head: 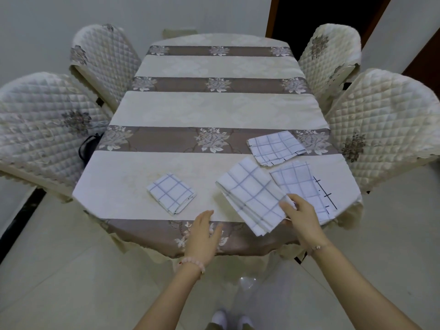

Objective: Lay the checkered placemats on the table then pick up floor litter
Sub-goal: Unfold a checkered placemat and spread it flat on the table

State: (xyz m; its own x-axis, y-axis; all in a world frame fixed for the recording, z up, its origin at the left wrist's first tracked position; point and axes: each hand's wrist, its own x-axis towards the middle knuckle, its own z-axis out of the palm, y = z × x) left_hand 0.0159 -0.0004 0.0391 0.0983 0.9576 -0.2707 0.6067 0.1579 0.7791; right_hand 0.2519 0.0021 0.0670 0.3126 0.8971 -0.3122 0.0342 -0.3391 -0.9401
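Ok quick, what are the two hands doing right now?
Left hand: open, flat near the table edge, holding nothing.
Right hand: pinching the folded checkered placemat.

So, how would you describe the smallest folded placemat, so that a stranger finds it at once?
Start at the table with the brown flowered stripes and go to its near cream band. The smallest placemat lies there alone, just beyond the left hand. Unlike the three larger ones at the right, it is a compact square touching nothing.
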